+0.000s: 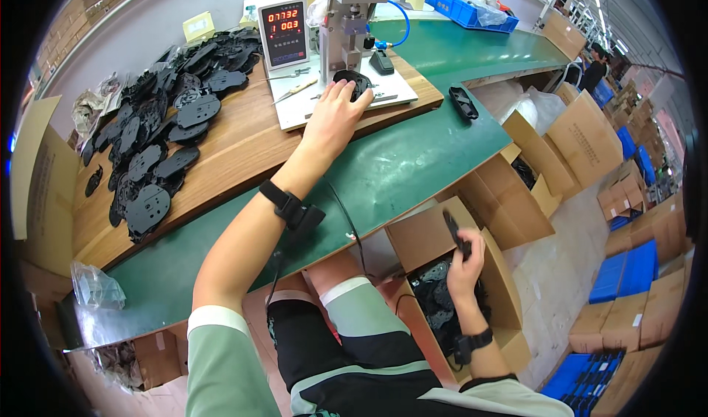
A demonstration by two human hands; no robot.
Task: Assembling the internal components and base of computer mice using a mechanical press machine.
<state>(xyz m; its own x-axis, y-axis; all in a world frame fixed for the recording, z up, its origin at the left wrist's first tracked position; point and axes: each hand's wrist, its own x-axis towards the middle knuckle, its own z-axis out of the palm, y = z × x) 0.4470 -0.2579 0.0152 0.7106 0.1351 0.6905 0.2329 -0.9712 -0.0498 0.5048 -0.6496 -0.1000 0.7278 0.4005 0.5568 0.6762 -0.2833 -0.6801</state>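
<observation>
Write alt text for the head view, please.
The left hand presses a black part under a small press; the right hand holds another black piece over a carton of them.

my left arm's stretched way out to the far side, left hand flat, palm down, fingers spread a bit. right arm's bent in close on the near right, right hand lifted with the fingers curled shut in a grip. got a black strap on each wrist, short sleeves.
</observation>
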